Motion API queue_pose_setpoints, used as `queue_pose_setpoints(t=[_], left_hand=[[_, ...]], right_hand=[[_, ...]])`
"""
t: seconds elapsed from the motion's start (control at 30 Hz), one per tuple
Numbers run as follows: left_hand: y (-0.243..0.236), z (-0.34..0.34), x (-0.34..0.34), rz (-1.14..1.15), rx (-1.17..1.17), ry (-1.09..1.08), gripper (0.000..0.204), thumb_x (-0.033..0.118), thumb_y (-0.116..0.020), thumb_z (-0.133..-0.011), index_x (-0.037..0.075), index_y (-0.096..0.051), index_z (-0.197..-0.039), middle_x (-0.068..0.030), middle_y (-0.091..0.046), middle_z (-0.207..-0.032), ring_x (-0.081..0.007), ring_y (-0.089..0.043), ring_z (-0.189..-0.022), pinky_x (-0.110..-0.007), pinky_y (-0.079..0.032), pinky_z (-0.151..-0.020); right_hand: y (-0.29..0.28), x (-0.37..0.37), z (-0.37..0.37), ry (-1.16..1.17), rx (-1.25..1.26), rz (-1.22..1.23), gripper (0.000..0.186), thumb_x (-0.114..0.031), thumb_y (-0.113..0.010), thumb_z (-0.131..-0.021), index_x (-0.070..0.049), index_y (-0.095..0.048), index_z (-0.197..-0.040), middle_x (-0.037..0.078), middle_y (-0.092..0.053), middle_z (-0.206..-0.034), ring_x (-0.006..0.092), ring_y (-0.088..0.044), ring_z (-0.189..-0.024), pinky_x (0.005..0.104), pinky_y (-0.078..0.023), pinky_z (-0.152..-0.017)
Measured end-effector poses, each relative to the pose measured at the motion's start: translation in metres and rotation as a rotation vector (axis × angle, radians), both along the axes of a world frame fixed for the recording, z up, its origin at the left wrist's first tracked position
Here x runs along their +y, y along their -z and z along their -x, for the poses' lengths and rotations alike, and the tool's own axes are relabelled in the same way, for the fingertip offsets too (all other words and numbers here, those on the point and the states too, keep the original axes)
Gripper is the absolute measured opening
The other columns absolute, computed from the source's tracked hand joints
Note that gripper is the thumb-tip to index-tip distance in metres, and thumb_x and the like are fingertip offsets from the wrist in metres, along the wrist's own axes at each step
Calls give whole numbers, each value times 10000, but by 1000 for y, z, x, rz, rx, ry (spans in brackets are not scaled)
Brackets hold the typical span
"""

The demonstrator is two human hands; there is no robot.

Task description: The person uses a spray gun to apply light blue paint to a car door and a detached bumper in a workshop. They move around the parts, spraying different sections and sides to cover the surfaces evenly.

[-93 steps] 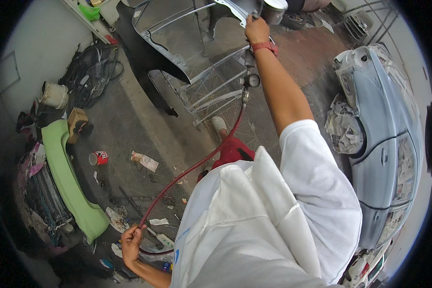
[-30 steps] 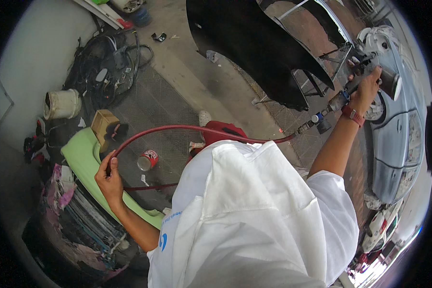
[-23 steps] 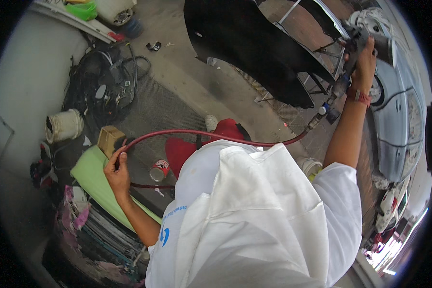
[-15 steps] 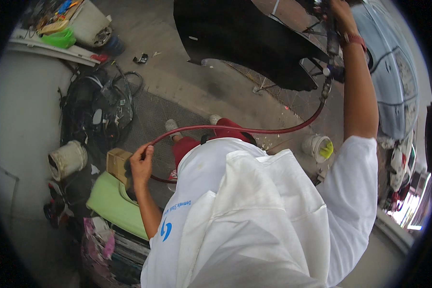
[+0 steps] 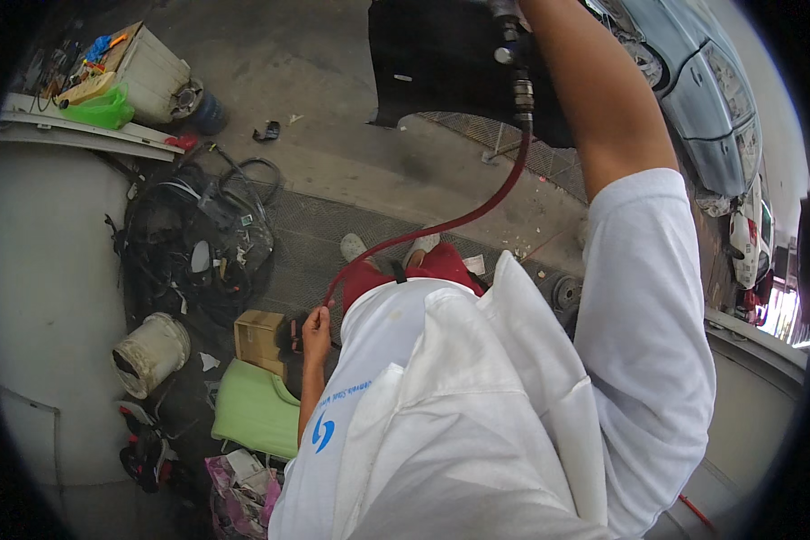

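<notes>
My left hand (image 5: 316,331) is closed around a red air hose (image 5: 441,225) beside my left hip. The hose curves up to the right and ends in a metal coupling (image 5: 523,93). Above this, a small fitting with a round knob (image 5: 505,56) joins the lower end of an air-fed tool (image 5: 504,9), cut off by the top edge. My right arm (image 5: 594,90) reaches forward past the tool; its hand lies beyond the frame. A black car fender (image 5: 436,67) is behind the tool and the hose end, partly hidden by my arm.
A pale blue car (image 5: 693,81) stands at the far right. On the left are tangled black parts (image 5: 198,243), a dirty white bucket (image 5: 153,354), a cardboard box (image 5: 259,337) and a light green panel (image 5: 254,409). Floor grating (image 5: 310,229) runs by my feet.
My right arm and the tool have moved left in the picture, and the right hand has passed out of the top edge. The left hand still grips the hose, now lower and closer to my body.
</notes>
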State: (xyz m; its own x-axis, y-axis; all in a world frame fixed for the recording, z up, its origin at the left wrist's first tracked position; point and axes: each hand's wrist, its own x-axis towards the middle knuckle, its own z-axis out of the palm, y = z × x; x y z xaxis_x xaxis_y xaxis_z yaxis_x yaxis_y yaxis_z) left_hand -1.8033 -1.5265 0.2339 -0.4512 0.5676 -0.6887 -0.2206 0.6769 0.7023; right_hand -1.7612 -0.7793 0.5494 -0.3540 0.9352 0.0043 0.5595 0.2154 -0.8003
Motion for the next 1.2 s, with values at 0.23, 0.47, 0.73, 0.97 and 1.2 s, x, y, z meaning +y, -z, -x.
queue_pose_setpoints(t=[0.23, 0.47, 0.73, 0.97, 1.2], left_hand=[[23, 15, -17, -23, -56, -40, 400, 378, -540, -1099, 79, -731, -1283, 83, -456, -744, -47, -351, -657, -246, -308, -585], [30, 24, 6, -57, 13, 90, 411, 394, -577, -1083, 60, -733, -1266, 67, -506, -775, -59, -423, -701, -249, -390, -652], [27, -1, 80, -129, -32, 336, 416, 364, -627, -1053, 2, -717, -1236, -13, -669, -919, -123, -564, -829, -298, -478, -781], [-3, -49, 148, -93, 24, 459, 457, 385, -686, -1006, 4, -724, -1254, -80, -740, -1009, -163, -650, -908, -325, -520, -846], [-37, -94, 172, -12, 144, 535, 457, 390, -698, -997, 1, -735, -1233, -88, -749, -984, -166, -658, -907, -330, -525, -845]], right_hand=[[5, -57, 42, -27, 203, 173, 591, -547, -427, -1062, -9, -659, -987, 144, -709, -761, 285, -670, -537, 402, -534, -467], [18, -47, -98, 281, 45, 138, 637, -531, -458, -1063, 51, -701, -1156, 171, -738, -943, 256, -673, -828, 396, -521, -732], [32, -59, -314, 395, -299, -137, 639, -499, -453, -1074, 91, -662, -1202, 201, -736, -1037, 270, -681, -914, 427, -525, -826], [43, -47, -463, 633, -82, -112, 722, -586, -468, -1046, 104, -679, -1057, 164, -725, -838, 238, -668, -661, 383, -555, -586], [52, -27, -554, 790, -43, -25, 828, -636, -473, -1027, 165, -659, -933, 160, -713, -758, 267, -709, -590, 380, -566, -503]])
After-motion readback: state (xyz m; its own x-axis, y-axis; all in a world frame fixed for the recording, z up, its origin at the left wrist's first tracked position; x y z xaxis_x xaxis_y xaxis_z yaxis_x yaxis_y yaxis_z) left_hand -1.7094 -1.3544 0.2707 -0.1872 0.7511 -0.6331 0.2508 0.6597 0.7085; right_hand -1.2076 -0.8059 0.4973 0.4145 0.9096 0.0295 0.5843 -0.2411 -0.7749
